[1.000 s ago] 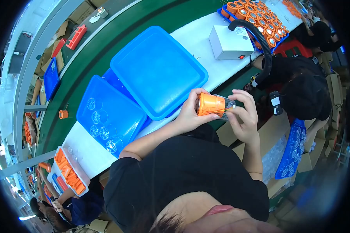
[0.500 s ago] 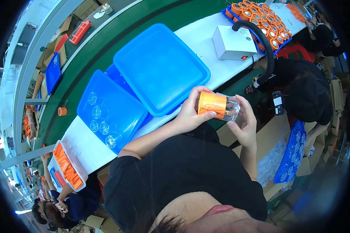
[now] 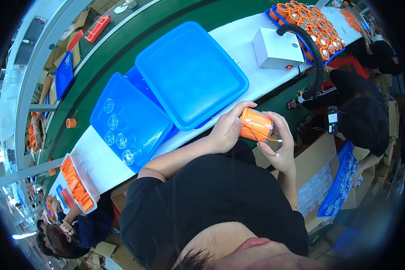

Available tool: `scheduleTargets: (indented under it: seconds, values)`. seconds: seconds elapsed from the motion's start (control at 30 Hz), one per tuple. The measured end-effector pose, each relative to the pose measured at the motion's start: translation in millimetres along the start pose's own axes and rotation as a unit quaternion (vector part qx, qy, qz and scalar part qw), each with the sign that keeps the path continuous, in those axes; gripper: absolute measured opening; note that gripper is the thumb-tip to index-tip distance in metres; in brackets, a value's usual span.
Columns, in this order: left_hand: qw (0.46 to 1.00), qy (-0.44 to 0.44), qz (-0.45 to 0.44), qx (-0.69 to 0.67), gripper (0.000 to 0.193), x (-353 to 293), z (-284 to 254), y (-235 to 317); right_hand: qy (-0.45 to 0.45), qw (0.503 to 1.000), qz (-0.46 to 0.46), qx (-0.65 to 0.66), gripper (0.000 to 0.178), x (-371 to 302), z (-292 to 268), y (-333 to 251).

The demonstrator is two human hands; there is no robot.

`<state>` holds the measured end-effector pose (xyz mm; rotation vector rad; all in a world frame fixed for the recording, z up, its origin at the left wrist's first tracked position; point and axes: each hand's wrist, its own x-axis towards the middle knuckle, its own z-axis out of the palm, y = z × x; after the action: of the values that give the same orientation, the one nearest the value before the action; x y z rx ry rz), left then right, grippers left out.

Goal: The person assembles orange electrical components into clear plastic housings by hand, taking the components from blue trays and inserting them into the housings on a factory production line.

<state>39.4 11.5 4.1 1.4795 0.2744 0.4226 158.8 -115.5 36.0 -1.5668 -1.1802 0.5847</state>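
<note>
Between both hands, in front of my chest, is an orange cylindrical housing (image 3: 254, 122). Thin wires run across its side and end in a small white connector (image 3: 279, 141) beside my right fingers. My left hand (image 3: 229, 129) grips the left end, with the fingers over the top. My right hand (image 3: 281, 143) closes around the right end, fingers above and thumb below. Whether a clear plastic part sits at that end is hard to make out. Left of the hands, a blue tray (image 3: 139, 130) carries several clear plastic cups (image 3: 121, 140); a larger blue tray (image 3: 189, 72) overlaps its edge.
A white box with a black hose (image 3: 274, 49) stands on the white bench at right. Beyond it are several orange cylinders (image 3: 317, 31) in a blue tray. A bin of orange parts (image 3: 78, 186) is at lower left. A co-worker (image 3: 355, 108) holds a tray (image 3: 339, 182) at right.
The orange housing has turned in my hands and moved slightly right. Its wires and white connector now show, while the clear plastic part seen earlier at its right end is mostly out of sight.
</note>
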Motion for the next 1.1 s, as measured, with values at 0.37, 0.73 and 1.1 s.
scheduleTargets:
  seconds: [0.37,0.73,1.1]
  values:
    - [0.991,0.042,0.110,0.071,0.058,5.3,0.3,-7.9,-0.029,0.993,-0.079,-0.078,0.063,3.3,-6.7,5.0]
    - [0.996,-0.066,-0.024,-0.046,0.073,15.9,-6.4,2.7,-0.148,0.975,-0.149,-0.069,0.086,38.8,-5.6,-1.8]
    - [0.995,-0.100,0.002,-0.028,0.064,15.0,-34.2,18.7,-0.045,0.972,-0.212,-0.088,0.083,49.3,11.7,-0.7]
